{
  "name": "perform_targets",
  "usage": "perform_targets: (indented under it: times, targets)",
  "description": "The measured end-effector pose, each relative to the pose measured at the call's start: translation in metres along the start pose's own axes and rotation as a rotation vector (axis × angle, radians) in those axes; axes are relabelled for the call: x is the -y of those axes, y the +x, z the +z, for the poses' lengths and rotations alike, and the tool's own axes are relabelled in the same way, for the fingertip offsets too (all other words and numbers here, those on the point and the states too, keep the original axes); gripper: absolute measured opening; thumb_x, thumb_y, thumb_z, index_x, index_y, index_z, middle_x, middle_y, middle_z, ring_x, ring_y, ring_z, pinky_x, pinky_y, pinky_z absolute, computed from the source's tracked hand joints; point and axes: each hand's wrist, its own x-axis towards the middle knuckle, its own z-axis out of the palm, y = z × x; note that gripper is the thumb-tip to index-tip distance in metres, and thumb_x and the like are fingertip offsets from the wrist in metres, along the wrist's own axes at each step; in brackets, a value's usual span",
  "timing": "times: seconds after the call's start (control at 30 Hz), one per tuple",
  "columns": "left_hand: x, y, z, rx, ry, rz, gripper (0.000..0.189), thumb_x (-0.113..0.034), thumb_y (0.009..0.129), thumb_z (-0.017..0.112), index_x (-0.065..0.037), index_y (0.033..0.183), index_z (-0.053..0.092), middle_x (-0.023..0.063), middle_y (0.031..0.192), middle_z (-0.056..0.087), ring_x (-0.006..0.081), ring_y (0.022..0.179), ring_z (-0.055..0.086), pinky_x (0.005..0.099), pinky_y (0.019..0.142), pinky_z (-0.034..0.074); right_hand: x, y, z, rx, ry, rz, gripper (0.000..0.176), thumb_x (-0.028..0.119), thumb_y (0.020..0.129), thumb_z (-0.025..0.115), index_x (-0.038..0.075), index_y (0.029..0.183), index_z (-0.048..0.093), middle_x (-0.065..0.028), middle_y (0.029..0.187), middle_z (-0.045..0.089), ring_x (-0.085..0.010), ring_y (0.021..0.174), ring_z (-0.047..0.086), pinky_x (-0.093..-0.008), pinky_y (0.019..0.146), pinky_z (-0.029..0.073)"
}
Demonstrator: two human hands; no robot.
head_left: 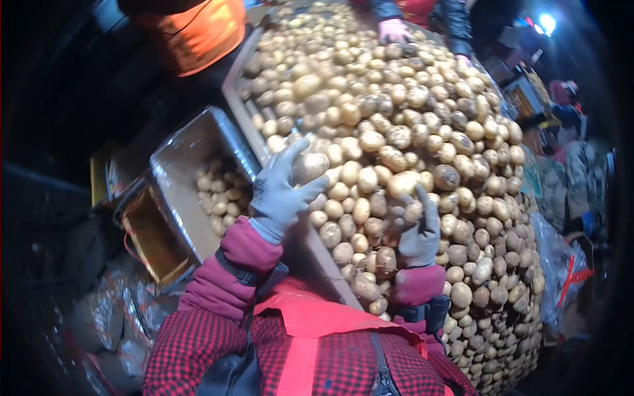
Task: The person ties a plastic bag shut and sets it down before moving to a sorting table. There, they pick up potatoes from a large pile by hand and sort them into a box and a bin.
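Note:
My left hand (279, 193), in a grey glove, is closed around a large pale potato (310, 167) at the edge of the potato heap. Its thumb and fingers curve about the potato's side. Over the heap, my right hand (420, 239), gloved too, has its fingers curled around a small potato (413, 211). A longer yellowish potato (403, 185) touches or lies just beyond its fingertips. Many loose potatoes (370, 140) of mixed sizes, some dirt-stained, surround both hands.
Left of the heap's wooden edge (330, 268) stands a plastic-lined box (187, 158) with small potatoes inside. An orange basket (201, 36) stands at the upper left. Across the heap, another person's pink-gloved hand (394, 30) rests on potatoes. Clear plastic (558, 264) lies at right.

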Motion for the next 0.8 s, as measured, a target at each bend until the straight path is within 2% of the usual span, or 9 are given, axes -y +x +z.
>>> perform_targets:
  times: [0.17,0.2,0.3,0.43,0.5,0.57,0.67,0.77,0.8]
  targets:
    - [0.005,-0.046,-0.058,-0.169,0.371,0.035,0.068,-0.036,0.072,0.089,-0.007,0.128,0.063,0.0153,0.107,0.066,0.0317,0.096,0.066,0.0402,0.085,0.054,-0.003,0.001,0.001,0.002,0.020,0.034,0.050,-0.004,0.098,0.049,0.003,0.147,0.044,-0.0170,0.130,0.058,-0.0187,0.100,0.064,-0.0236,0.076,0.053]
    - [0.013,-0.056,-0.066,-0.223,0.422,0.022,0.067,-0.038,0.072,0.088,-0.008,0.127,0.064,0.0145,0.102,0.065,0.0314,0.091,0.066,0.0399,0.082,0.054,-0.008,-0.001,0.004,-0.016,-0.139,-0.099,0.053,-0.005,0.096,0.051,0.003,0.148,0.043,-0.0179,0.129,0.058,-0.0193,0.103,0.064,-0.0237,0.076,0.054]
    - [0.021,-0.088,-0.097,-0.299,0.492,-0.073,0.061,-0.038,0.076,0.086,-0.009,0.126,0.065,0.0149,0.106,0.066,0.0317,0.095,0.067,0.0395,0.085,0.054,-0.006,-0.005,0.013,-0.007,-0.281,-0.152,0.053,-0.003,0.096,0.053,0.003,0.147,0.043,-0.0174,0.131,0.057,-0.0216,0.104,0.064,-0.0278,0.082,0.055]
    - [0.046,-0.146,-0.151,-0.463,0.555,-0.129,0.056,-0.025,0.078,0.087,-0.005,0.125,0.065,0.0165,0.112,0.066,0.0273,0.102,0.067,0.0361,0.089,0.054,0.001,-0.004,0.014,0.008,0.180,0.056,0.048,0.002,0.099,0.052,0.003,0.147,0.045,-0.0180,0.136,0.054,-0.0250,0.109,0.062,-0.0333,0.088,0.055]
    - [0.060,-0.182,-0.175,-0.617,0.608,-0.163,0.052,-0.017,0.082,0.082,-0.002,0.127,0.062,0.0144,0.116,0.065,0.0239,0.106,0.065,0.0338,0.093,0.052,0.000,-0.003,0.011,0.020,0.079,0.033,0.048,0.003,0.100,0.051,0.003,0.147,0.045,-0.0176,0.136,0.054,-0.0249,0.109,0.061,-0.0330,0.088,0.055]
    - [0.075,-0.225,-0.204,-0.802,0.204,-0.307,0.051,-0.015,0.086,0.079,-0.001,0.131,0.058,0.0130,0.121,0.062,0.0200,0.105,0.062,0.0329,0.093,0.051,-0.001,-0.002,0.010,0.029,0.018,0.015,0.047,0.004,0.101,0.050,0.003,0.147,0.046,-0.0172,0.136,0.054,-0.0249,0.109,0.061,-0.0327,0.087,0.055]
    - [0.090,-0.289,-0.244,-1.071,0.357,-0.392,0.043,-0.011,0.090,0.075,0.001,0.128,0.058,0.0087,0.114,0.064,0.0153,0.099,0.061,0.0280,0.087,0.052,-0.003,0.001,0.010,0.040,-0.034,-0.005,0.046,0.005,0.101,0.049,0.003,0.147,0.046,-0.0167,0.136,0.054,-0.0248,0.110,0.061,-0.0322,0.087,0.055]
    - [0.109,-0.361,-0.271,-1.053,0.481,-0.620,0.036,-0.024,0.096,0.068,0.002,0.120,0.063,0.0107,0.110,0.066,0.0189,0.099,0.061,0.0333,0.090,0.050,-0.005,-0.001,0.009,0.038,-0.116,-0.057,0.045,0.006,0.102,0.048,0.003,0.147,0.046,-0.0161,0.137,0.054,-0.0247,0.111,0.061,-0.0317,0.086,0.054]
    - [0.117,-0.380,-0.272,-1.005,0.497,-0.741,0.041,-0.024,0.096,0.069,0.002,0.126,0.061,0.0115,0.113,0.067,0.0192,0.101,0.061,0.0329,0.091,0.050,-0.007,-0.002,0.009,0.035,-0.153,-0.095,0.045,0.007,0.102,0.048,0.003,0.147,0.046,-0.0159,0.137,0.054,-0.0246,0.111,0.061,-0.0315,0.086,0.054]
